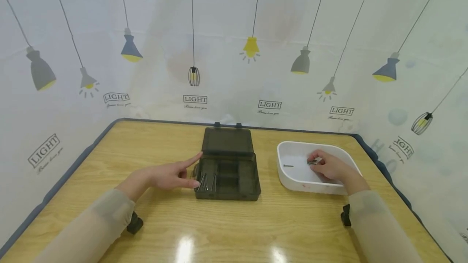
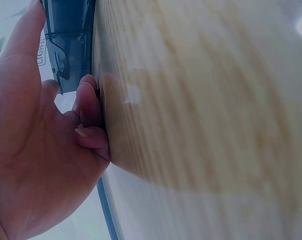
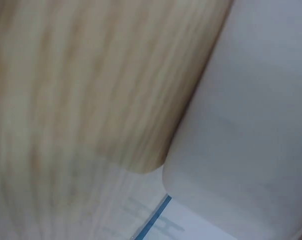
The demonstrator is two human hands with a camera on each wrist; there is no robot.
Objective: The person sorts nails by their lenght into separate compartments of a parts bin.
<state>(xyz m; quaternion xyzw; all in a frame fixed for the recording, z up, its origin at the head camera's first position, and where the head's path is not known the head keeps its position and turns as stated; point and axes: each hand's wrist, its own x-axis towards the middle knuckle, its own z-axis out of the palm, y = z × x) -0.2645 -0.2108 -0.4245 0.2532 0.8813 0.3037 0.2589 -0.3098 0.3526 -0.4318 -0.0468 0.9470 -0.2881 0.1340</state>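
A dark see-through compartment box (image 1: 249, 177) lies with its lid (image 1: 227, 140) folded back. Several long metal screws (image 1: 205, 182) sit in its left compartment. My left hand (image 1: 168, 175) rests at the box's left side, index finger and thumb stretched out to its edge. In the left wrist view, the other fingers (image 2: 91, 105) bend loosely close to the table. My right hand (image 1: 330, 167) reaches into a white tray (image 1: 292, 184), and its thumb and fingertips pinch a small dark screw (image 1: 312, 161). Another screw (image 1: 288, 166) lies on the tray floor to the left.
Both stand on a wooden table (image 1: 164, 222) with a dark blue edge. A white backdrop cloth (image 1: 219, 80) printed with lamps surrounds it. In the right wrist view, the tray's outer wall (image 3: 240, 125) fills the right side, and the hand's fingers are hidden.
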